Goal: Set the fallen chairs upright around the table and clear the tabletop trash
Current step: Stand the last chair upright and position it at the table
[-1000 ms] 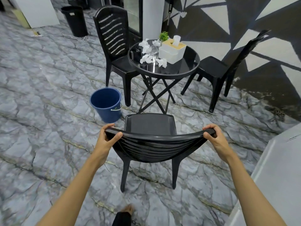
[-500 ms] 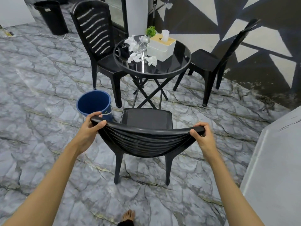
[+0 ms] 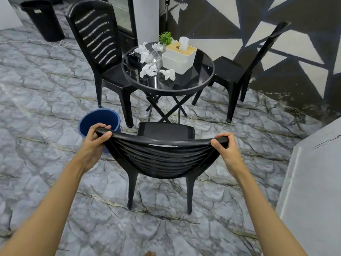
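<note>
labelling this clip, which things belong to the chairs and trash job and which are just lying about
Job: near chair, held by left hand and right hand; left chair; right chair; table; crumpled tissues; blue bucket, likely for trash.
Lying about: tissue box; small plant; black bin.

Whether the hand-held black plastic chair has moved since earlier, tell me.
Yes. The chair went forward toward the round glass table; its seat now covers more of the crossed legs.

light: bright, even | shadows: soft | glare: glass tabletop (image 3: 184,84) | edges: wide-angle bowing | focus: sharp
</note>
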